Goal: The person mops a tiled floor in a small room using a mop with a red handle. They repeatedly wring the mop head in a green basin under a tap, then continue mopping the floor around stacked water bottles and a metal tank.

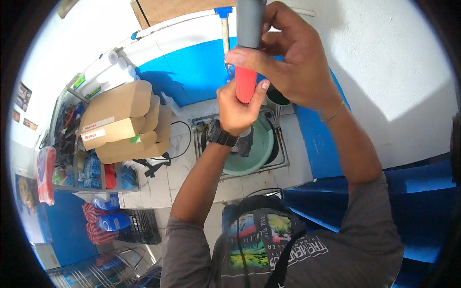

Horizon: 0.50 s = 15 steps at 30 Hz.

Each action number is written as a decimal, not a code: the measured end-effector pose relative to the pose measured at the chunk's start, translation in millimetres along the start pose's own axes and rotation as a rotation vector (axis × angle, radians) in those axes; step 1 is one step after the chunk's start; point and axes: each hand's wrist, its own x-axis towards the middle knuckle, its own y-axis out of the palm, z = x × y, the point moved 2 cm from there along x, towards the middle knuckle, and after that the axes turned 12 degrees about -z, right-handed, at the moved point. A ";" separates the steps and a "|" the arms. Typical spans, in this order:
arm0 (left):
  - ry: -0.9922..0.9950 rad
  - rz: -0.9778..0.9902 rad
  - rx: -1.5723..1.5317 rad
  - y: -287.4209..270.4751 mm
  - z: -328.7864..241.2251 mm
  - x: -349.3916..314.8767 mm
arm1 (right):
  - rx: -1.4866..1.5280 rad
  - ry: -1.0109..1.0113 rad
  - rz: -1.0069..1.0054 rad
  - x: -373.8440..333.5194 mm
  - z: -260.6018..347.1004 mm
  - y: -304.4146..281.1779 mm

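Held up in front of me is a grey cylinder (250, 26) with a tapered red ribbed end (246, 84); its top runs out of view, and I cannot tell what kind of thing it is. My left hand (237, 109), with a black watch on the wrist, is closed round the lower red part. Around the grey body curl the fingers of my right hand (295, 65), its thumb lying across the joint where grey meets red. Below my hands a pale green basin (264, 153) stands in the metal sink (283, 156), with a dark grey thing (245, 145) partly hidden in it.
Cardboard boxes (113, 120) are stacked on the tiled counter (185, 178) to the left, by white rolls (98, 74) and a shelf of small goods (91, 170). A dark pot (277, 97) sits behind the basin. A white pipe (225, 36) rises at the blue wall. Below is a black crate (141, 228).
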 end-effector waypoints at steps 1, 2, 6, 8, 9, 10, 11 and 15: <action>-0.009 -0.030 -0.028 3.1 -1.2 -0.2 | 0.033 -0.066 -0.023 -0.2 -5.5 3.5; 0.052 -0.062 -0.071 5.9 -4.2 -0.8 | 0.067 -0.141 -0.045 -0.1 -12.0 7.8; 0.234 -0.094 -0.130 11.2 -12.7 -4.3 | -0.154 -0.464 -0.299 -3.4 -36.3 22.2; 0.214 -0.044 -0.060 7.5 -13.3 -7.6 | -0.124 -0.405 -0.283 -4.3 -44.2 21.8; 0.178 0.015 -0.046 6.9 -12.2 -7.4 | -0.199 -0.385 -0.226 -3.3 -45.6 19.1; 0.154 0.059 -0.056 4.4 -11.8 -8.4 | -0.224 -0.369 -0.150 -1.2 -45.6 14.7; 0.110 0.113 -0.057 4.0 -10.5 -7.6 | -0.257 -0.343 0.005 1.7 -45.2 10.7; 0.068 0.290 -0.325 0.6 -12.5 -3.3 | 0.373 -0.173 0.460 9.0 -37.0 -2.7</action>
